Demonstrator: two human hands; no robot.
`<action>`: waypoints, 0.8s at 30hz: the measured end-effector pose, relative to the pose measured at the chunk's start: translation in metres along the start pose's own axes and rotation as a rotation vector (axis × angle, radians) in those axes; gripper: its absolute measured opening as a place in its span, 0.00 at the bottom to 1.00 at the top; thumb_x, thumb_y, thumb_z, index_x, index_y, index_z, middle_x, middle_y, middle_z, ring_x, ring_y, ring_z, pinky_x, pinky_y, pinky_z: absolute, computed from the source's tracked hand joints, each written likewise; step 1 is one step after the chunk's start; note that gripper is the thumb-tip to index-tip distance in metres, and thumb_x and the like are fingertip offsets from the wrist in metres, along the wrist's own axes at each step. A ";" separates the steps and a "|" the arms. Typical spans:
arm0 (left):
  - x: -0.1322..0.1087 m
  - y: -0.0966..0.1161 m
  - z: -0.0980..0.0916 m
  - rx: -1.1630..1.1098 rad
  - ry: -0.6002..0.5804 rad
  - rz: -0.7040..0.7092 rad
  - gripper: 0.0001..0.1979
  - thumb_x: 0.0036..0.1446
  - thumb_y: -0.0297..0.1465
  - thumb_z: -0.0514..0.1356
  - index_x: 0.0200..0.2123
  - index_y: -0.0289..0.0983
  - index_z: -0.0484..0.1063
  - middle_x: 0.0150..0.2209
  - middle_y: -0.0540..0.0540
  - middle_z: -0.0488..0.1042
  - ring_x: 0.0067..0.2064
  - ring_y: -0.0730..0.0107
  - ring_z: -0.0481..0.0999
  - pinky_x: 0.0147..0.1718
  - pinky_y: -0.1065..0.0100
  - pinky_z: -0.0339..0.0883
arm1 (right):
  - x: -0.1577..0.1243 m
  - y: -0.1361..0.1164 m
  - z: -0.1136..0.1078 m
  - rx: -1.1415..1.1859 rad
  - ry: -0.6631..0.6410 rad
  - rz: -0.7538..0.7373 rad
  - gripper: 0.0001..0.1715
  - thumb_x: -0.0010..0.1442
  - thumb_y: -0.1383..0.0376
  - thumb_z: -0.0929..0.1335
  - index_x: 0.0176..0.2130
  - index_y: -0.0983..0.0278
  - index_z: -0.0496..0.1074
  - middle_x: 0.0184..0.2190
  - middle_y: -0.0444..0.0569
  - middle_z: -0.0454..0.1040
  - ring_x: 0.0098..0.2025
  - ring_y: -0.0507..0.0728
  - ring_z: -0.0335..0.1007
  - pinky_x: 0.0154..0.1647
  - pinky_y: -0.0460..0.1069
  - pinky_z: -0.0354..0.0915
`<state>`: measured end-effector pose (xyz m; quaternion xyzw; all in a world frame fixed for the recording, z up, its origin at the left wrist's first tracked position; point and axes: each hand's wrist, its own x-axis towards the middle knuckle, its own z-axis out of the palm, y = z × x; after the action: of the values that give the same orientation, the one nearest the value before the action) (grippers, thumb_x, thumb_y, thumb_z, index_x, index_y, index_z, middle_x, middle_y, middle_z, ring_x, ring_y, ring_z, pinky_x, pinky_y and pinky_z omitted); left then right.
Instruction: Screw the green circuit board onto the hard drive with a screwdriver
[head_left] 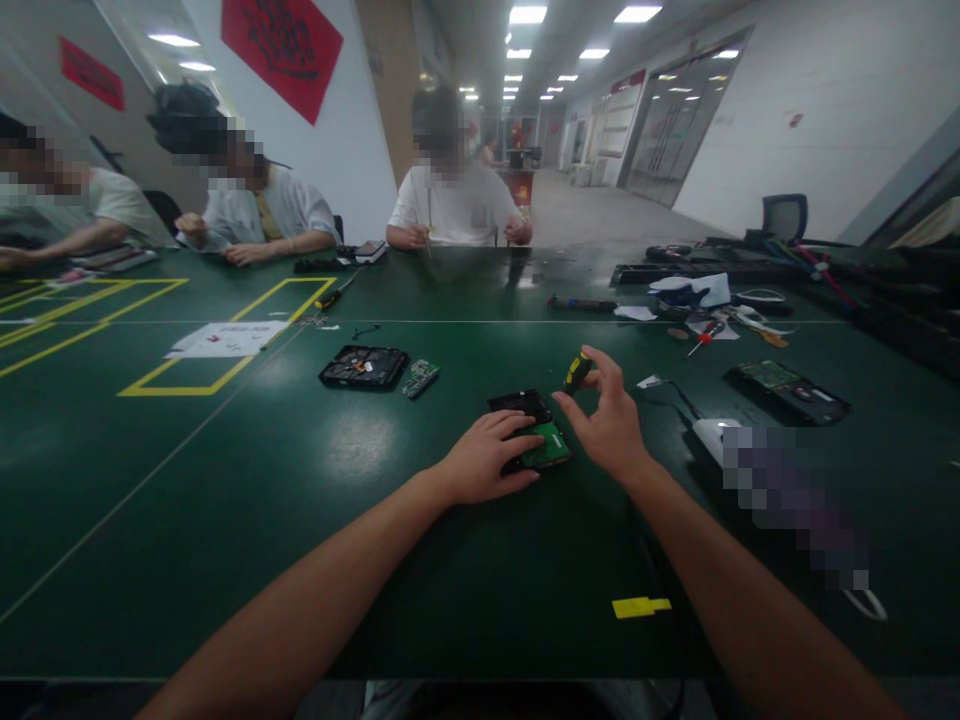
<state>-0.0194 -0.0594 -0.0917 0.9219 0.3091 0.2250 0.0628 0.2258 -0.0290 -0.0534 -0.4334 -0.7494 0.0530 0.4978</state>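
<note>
A hard drive [553, 446] with a green circuit board lies flat on the green table in front of me. My left hand [491, 455] rests on it, fingers spread across the board and the black casing. Just right of the drive, my right hand [611, 420] grips a yellow and black screwdriver [577, 373] by its handle, between thumb and fingers. The screwdriver's shaft and tip cannot be made out. To the left are an opened hard drive [364, 367] and a loose circuit board [420, 378].
Another hard drive [787, 391] lies at the right, near a partly blurred device [716, 436] with a cord. A red screwdriver [705, 338] and scraps lie behind. Yellow tape [640, 607] sits near the front edge. Several people sit across the table.
</note>
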 end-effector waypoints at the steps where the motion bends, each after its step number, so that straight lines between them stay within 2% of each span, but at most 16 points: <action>1: 0.000 0.000 0.000 0.000 -0.001 -0.001 0.28 0.67 0.47 0.64 0.65 0.41 0.72 0.68 0.36 0.68 0.70 0.44 0.65 0.67 0.43 0.62 | 0.000 0.000 0.000 0.014 -0.014 0.005 0.43 0.65 0.63 0.72 0.72 0.51 0.54 0.59 0.54 0.76 0.47 0.63 0.80 0.56 0.66 0.75; 7: 0.000 -0.002 0.003 0.006 -0.006 -0.008 0.28 0.67 0.47 0.65 0.65 0.42 0.72 0.68 0.36 0.68 0.70 0.44 0.66 0.67 0.42 0.62 | -0.003 0.001 0.002 0.063 -0.060 -0.011 0.42 0.68 0.65 0.68 0.74 0.53 0.50 0.55 0.55 0.77 0.51 0.64 0.80 0.58 0.66 0.73; 11: 0.000 -0.001 0.002 -0.004 0.005 -0.005 0.28 0.67 0.46 0.65 0.64 0.42 0.72 0.68 0.36 0.68 0.70 0.44 0.66 0.66 0.42 0.63 | -0.002 0.001 0.001 0.006 0.018 -0.013 0.42 0.65 0.60 0.72 0.71 0.54 0.54 0.60 0.57 0.74 0.48 0.64 0.80 0.54 0.65 0.75; 14: 0.000 0.000 0.001 -0.006 0.015 -0.005 0.27 0.67 0.46 0.65 0.64 0.41 0.73 0.68 0.36 0.68 0.70 0.44 0.66 0.66 0.43 0.63 | 0.000 0.001 0.000 -0.033 0.064 -0.030 0.41 0.63 0.57 0.75 0.68 0.54 0.57 0.60 0.56 0.73 0.45 0.62 0.80 0.52 0.63 0.76; 17: 0.000 0.000 0.002 0.000 0.016 0.000 0.27 0.67 0.46 0.65 0.64 0.41 0.73 0.68 0.36 0.68 0.70 0.45 0.66 0.67 0.43 0.63 | 0.000 0.001 0.000 -0.023 0.048 -0.041 0.38 0.64 0.59 0.74 0.68 0.54 0.58 0.59 0.55 0.74 0.44 0.61 0.80 0.51 0.63 0.77; 24: 0.000 0.000 0.000 0.002 0.006 -0.001 0.28 0.66 0.46 0.65 0.65 0.41 0.72 0.68 0.36 0.68 0.70 0.44 0.66 0.66 0.42 0.63 | -0.001 0.004 0.000 -0.017 -0.013 -0.051 0.41 0.69 0.63 0.68 0.74 0.53 0.52 0.62 0.57 0.73 0.49 0.63 0.80 0.57 0.65 0.75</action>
<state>-0.0188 -0.0595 -0.0917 0.9211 0.3101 0.2274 0.0610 0.2282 -0.0270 -0.0558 -0.4180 -0.7637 0.0368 0.4906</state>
